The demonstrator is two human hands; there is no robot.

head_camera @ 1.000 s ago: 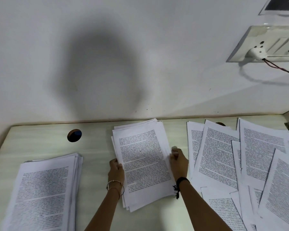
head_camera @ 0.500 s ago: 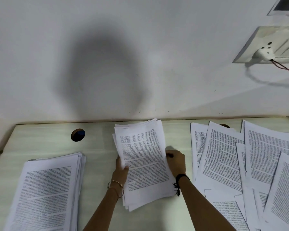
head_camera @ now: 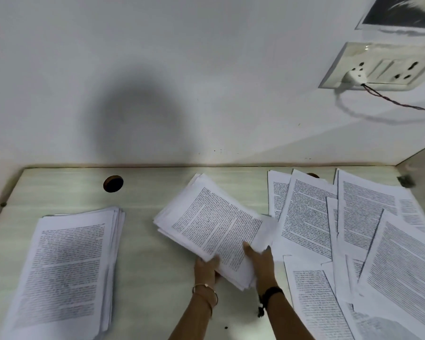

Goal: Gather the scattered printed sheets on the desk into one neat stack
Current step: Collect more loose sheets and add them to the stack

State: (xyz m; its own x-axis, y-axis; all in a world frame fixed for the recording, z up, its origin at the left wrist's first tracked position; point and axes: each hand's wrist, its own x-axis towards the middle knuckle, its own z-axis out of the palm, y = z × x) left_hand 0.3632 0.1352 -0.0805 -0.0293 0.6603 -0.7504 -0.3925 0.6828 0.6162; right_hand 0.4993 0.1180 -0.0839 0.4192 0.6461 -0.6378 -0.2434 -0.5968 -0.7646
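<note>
Item: bundle of printed sheets (head_camera: 214, 229), mid-worktop (head_camera: 145, 278), skewed and fanned, its near end gripped by left hand (head_camera: 205, 268) and right hand (head_camera: 259, 258); best tapped square on edge before joining the left-edge stack (head_camera: 66, 266), with the loose sheets (head_camera: 353, 229) along the right edge yet to gather.

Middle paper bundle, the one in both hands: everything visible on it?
The middle bundle is a thick sheaf of white paper, top sheet covered in dense black print. Edges are uneven, sheets fanned at the corners. It sits skewed over the desk, far corner pointing up-left. The left hand holds its near edge, the right hand its near-right corner, thumb on top. Lifted or resting: cannot tell.
</note>
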